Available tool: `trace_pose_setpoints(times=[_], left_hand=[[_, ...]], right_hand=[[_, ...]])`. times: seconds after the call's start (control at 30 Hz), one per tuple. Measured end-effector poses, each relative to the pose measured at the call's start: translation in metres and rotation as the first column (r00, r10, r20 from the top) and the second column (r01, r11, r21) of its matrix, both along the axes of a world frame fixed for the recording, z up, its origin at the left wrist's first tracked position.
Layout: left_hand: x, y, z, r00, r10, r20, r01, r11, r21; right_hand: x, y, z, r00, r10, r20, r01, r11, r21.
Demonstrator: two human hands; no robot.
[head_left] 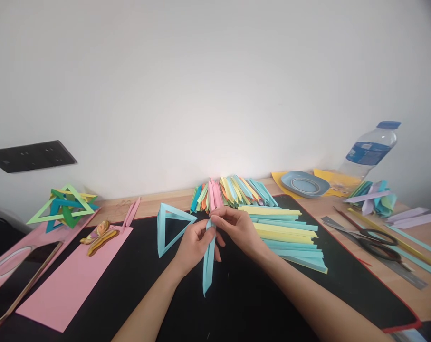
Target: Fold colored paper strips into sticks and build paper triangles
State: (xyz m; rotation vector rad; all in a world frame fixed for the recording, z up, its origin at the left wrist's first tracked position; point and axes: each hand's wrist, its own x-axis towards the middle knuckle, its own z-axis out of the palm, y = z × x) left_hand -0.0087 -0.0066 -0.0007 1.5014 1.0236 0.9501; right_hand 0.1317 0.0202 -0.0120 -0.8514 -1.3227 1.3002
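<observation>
Blue paper strip (208, 268), pinched near its far end by left hand (196, 241) and right hand (239, 230), extends below both; probably light, bendable, easily creased, best held along its folds. Left of them: a triangular frame (161, 232).

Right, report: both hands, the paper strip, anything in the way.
Left hand and right hand pinching blue paper strip at its far end. Near end free. Blue paper triangle close by left hand; nothing seen blocking the strip.

A slim, folded light-blue paper strip (208, 262), its lower end pointed, is held over the black mat (244, 306).
</observation>
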Motion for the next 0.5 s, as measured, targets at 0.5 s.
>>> trace_pose_setpoints(times=[0.5], left_hand=[[-0.0001,-0.0013,0.0026,0.995,0.095,-0.030,-0.092,0.992,0.090]], right_hand=[[0.0026,0.0037,-0.0011,0.904,0.267,-0.335,-0.360,0.897,-0.257]])
